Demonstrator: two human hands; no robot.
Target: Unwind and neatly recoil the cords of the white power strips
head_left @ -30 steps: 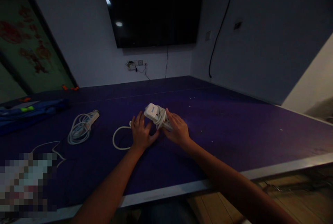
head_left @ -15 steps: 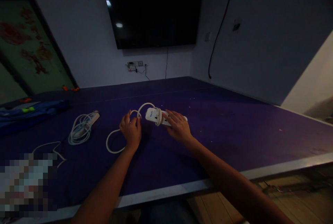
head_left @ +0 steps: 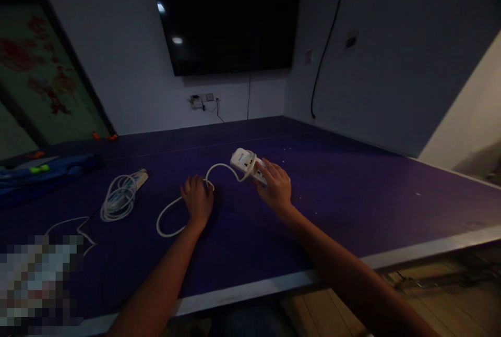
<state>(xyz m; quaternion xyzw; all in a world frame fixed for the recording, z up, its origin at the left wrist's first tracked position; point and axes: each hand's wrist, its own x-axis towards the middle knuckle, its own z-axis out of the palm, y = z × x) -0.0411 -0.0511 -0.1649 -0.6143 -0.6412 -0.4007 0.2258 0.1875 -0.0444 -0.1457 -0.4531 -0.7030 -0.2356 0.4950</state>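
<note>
A white power strip (head_left: 245, 162) is lifted a little off the dark purple table (head_left: 352, 196), tilted, with my right hand (head_left: 275, 187) closed on its near end. Its white cord (head_left: 166, 214) runs left in an arc from the strip and loops on the table. My left hand (head_left: 198, 200) is closed on that cord, a hand's width left of the strip. Part of the cord still circles the strip's far end.
A second white power strip with its cord coiled (head_left: 120, 196) lies to the left. A thin white cable (head_left: 74, 225) trails nearer the left edge. Blue items (head_left: 43, 175) sit at the far left. The table's pale front edge (head_left: 250, 290) runs below my arms. A dark screen (head_left: 227, 19) hangs on the wall.
The cord has come off the strip: my left hand let go of the strip, took the cord and drew it left, while my right hand moved the strip right and up.
</note>
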